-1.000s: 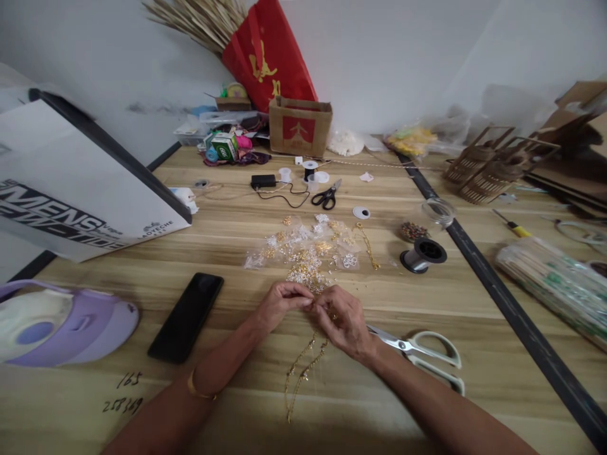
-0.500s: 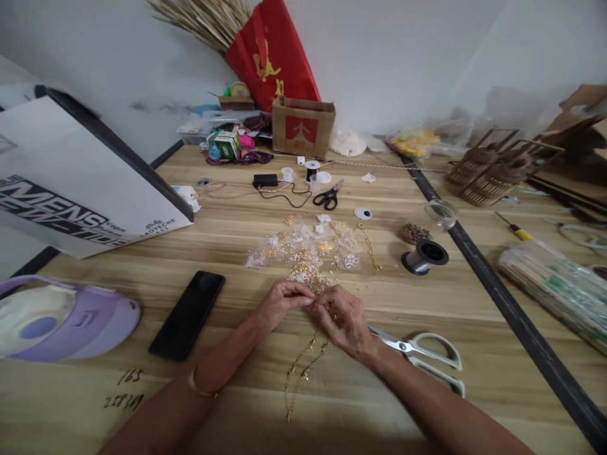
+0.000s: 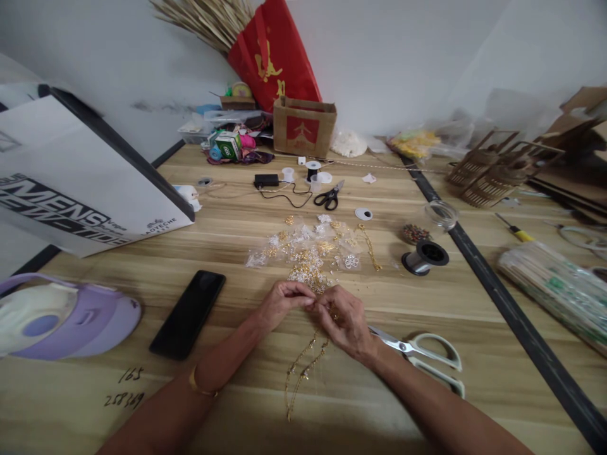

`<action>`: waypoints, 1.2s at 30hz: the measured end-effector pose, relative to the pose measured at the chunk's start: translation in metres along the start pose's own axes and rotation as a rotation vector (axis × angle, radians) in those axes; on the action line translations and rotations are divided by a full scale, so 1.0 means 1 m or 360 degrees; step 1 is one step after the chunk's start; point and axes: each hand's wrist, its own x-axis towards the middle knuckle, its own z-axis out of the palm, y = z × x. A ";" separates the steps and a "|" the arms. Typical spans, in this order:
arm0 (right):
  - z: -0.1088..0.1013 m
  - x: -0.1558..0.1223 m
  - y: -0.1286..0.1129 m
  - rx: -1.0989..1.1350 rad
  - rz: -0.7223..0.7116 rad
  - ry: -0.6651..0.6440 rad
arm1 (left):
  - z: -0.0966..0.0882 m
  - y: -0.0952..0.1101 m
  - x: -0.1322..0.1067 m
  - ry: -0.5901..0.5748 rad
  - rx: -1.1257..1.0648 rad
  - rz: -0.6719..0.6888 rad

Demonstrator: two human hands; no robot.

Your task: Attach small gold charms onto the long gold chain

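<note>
My left hand (image 3: 281, 301) and my right hand (image 3: 343, 319) meet fingertip to fingertip over the wooden table (image 3: 237, 234), both pinched shut on the upper end of a thin gold chain (image 3: 300, 373). The chain trails down from my fingers toward me in two strands. Just beyond my hands lies a scatter of small gold and silver beads and charms (image 3: 310, 251) in clear plastic bags. White-handled scissors (image 3: 421, 357) lie right beside my right wrist.
A black phone (image 3: 188, 314) and a lilac cap (image 3: 66, 319) lie left. A white shopping bag (image 3: 76, 177), wire spool (image 3: 423, 256), bead dish (image 3: 414, 232), black scissors (image 3: 329, 196), red bag (image 3: 274, 57), cardboard box (image 3: 303, 126) and wooden baskets (image 3: 493, 167) surround the work spot.
</note>
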 end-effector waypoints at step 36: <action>0.000 0.000 -0.001 0.0043 0.0021 -0.0010 | 0.001 0.000 0.000 0.0050 -0.0019 -0.0052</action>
